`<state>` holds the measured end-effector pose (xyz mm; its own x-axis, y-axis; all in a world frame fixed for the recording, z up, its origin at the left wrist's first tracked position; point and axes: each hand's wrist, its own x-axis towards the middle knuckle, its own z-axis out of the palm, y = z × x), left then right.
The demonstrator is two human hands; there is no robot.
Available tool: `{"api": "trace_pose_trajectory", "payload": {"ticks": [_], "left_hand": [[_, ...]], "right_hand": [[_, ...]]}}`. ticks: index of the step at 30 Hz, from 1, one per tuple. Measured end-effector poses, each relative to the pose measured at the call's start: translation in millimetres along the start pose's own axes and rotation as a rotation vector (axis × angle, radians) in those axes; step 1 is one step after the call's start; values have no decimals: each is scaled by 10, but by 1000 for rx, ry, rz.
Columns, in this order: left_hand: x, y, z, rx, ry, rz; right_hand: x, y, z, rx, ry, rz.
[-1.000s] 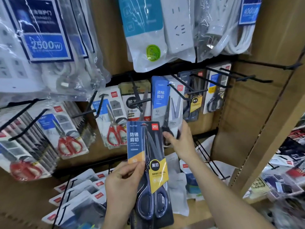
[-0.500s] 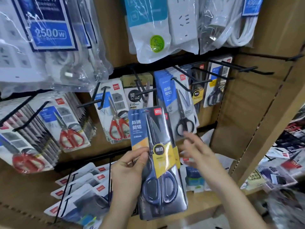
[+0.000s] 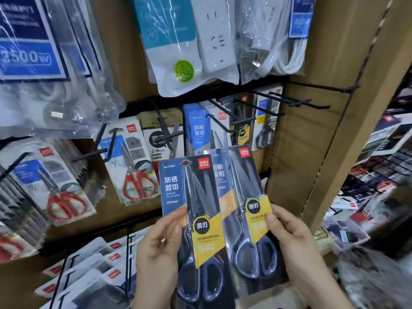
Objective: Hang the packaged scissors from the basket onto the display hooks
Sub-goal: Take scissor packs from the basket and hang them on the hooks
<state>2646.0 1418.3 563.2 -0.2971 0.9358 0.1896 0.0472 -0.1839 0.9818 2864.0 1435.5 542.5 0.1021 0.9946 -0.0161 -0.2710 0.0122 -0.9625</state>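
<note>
While pinched mid-card, front scissors pack (image 3: 189,192) in left hand (image 3: 160,248), rear pack (image 3: 240,181) in right hand (image 3: 289,239): judged light, stiff, slick; grip low, leaving hang hole (image 3: 186,162) free for hook (image 3: 219,115).

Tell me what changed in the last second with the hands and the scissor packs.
The right hand left the hung blue pack, came down and took hold of a second scissors pack, drawing it rightward off the front scissors pack. The left hand still grips that one's left edge. Nothing on the display hooks shifted.
</note>
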Motion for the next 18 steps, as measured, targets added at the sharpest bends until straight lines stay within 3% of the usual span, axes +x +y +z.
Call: {"api": "trace_pose_trajectory", "payload": {"ticks": [4,8,12,18], "left_hand": [[-13,-25,93,143,-63,48],[-9,-47,388,254,-170,67],[11,21,746,221,-268,1],[37,52,993,190,-275,-14]], "right_hand": [[49,-97,-268,35,162,-86],[80,-187,-438,29,186,-134],[132,-240,-479,15,189,-201],[357,-361,-535,-31,166,-190]]}}
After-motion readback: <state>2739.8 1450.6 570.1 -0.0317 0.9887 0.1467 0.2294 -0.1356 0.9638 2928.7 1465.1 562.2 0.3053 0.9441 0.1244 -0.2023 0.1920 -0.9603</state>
